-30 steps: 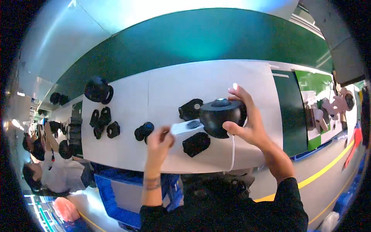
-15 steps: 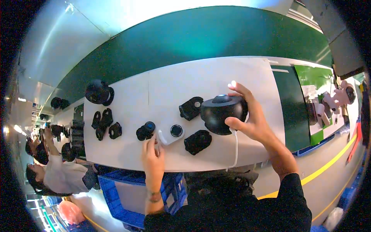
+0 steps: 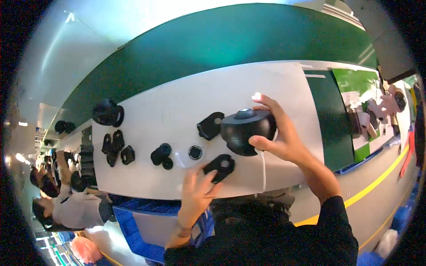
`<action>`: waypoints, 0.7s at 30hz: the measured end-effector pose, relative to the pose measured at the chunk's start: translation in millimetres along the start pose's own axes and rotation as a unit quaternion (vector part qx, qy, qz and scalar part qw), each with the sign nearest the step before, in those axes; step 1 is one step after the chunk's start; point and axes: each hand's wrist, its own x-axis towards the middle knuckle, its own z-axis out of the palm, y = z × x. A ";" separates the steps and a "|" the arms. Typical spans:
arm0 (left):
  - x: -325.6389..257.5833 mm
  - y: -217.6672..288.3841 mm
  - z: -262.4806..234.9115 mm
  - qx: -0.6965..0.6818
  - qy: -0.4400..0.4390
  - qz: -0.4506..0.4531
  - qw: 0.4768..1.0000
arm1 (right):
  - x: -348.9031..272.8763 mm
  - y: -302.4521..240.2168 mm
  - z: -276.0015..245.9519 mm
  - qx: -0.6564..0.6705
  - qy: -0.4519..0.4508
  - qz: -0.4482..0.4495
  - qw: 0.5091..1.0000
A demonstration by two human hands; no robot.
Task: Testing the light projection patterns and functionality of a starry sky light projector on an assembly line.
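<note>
My right hand (image 3: 284,137) grips a round, glossy black housing (image 3: 246,131) with a domed knob on top. A white cord (image 3: 264,175) hangs from its underside. Over the table's near edge, my left hand (image 3: 196,193) has its fingers spread, slightly blurred, with nothing seen in them. Its fingertips are close to a flat black part (image 3: 223,165); whether they touch it I cannot tell. Beside that hand lies a white piece with a black-rimmed round lens (image 3: 195,152). Another black part (image 3: 210,127) lies just left of the housing.
Small round black pieces (image 3: 161,155) and several black brackets (image 3: 117,141) lie on the white tabletop (image 3: 248,86). A black round unit (image 3: 108,112) stands at its far left. Below the near edge is a blue crate (image 3: 133,230). A co-worker (image 3: 77,208) sits at left.
My left hand has moved right, away from the small black pieces, and its fingers have spread. The right hand still holds the housing. The whole view has shifted slightly.
</note>
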 end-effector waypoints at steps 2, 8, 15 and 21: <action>-2.2 -1.9 -11.1 -0.086 0.003 -0.061 0.994 | -1.4 -1.1 -2.0 0.014 -0.016 0.024 0.999; 27.7 -11.4 -30.7 -0.327 0.058 -0.102 0.938 | 0.9 -3.9 -2.4 0.003 -0.026 0.024 0.999; 73.3 -13.3 -24.9 -0.346 -0.016 -0.142 0.927 | -1.4 -5.2 -2.8 -0.005 -0.049 0.046 0.998; 84.3 31.6 31.4 -0.470 -0.014 -0.072 0.880 | 1.9 -6.5 4.8 -0.042 -0.014 -0.006 0.999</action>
